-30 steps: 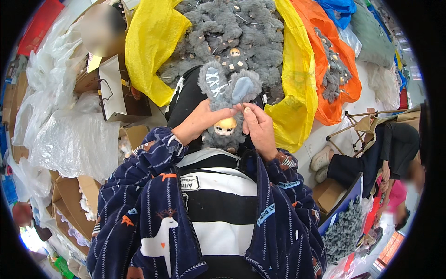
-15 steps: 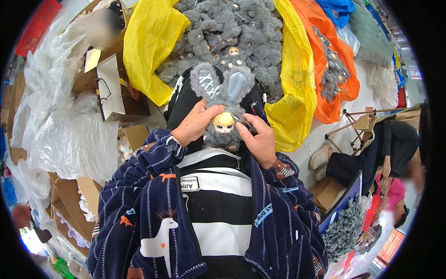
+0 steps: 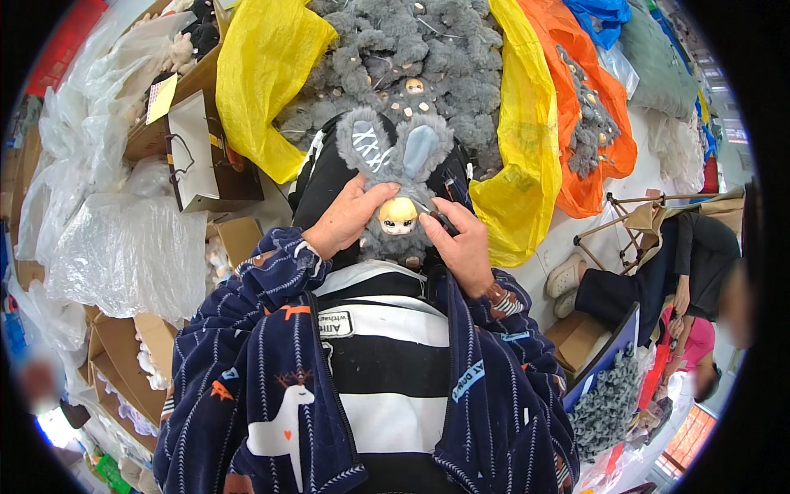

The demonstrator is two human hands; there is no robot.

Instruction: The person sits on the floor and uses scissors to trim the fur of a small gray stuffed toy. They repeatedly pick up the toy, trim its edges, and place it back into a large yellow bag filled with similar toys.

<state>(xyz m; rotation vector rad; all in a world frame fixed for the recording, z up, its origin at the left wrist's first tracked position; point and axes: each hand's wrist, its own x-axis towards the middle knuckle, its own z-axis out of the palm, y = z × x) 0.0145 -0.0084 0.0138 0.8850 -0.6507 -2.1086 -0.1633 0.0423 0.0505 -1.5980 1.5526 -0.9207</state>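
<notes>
Sack (image 3: 527, 123) beyond held doll (image 3: 398, 216), orange bag (image 3: 576, 196) right, boxes (image 3: 118, 362) left

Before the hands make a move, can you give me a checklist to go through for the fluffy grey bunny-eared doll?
1. Left hand on the bunny-eared plush doll: ok, gripping beside the face.
2. Face uncovered: ok, both eyes show.
3. Ears clear of the fingers: ok, both lie above them.
4. Right hand empty: cannot tell, something dark shows between its fingers.
5. Doll's back undamaged: cannot tell, it's hidden.
6. Yellow sack open: ok, grey plush shows between its sides.
</notes>
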